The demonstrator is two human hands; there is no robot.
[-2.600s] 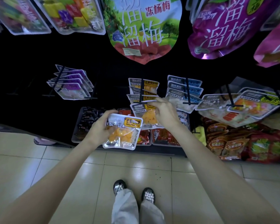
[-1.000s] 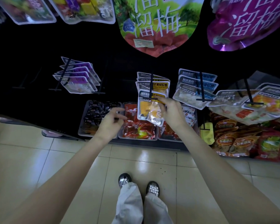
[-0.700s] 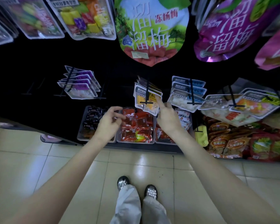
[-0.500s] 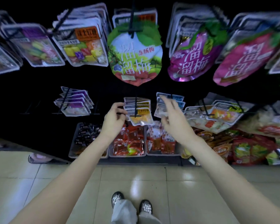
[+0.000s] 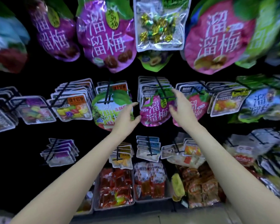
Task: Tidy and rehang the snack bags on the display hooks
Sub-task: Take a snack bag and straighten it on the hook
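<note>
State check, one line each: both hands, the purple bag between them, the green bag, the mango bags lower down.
Left hand: open, empty, beside the purple bag.
Right hand: open, fingers at the bag's right edge.
Purple bag: hanging on its hook.
Green bag: hanging, partly behind the left hand.
Mango bags: hung on their hook.

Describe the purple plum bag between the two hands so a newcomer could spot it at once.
Start at the middle row of display hooks, below the row of big hanging pouches. The purple plum bag hangs at the row's centre, between the left hand and right hand. It is round, magenta with large white characters and a green leaf top, unlike the green-and-white bag to its left.
</note>
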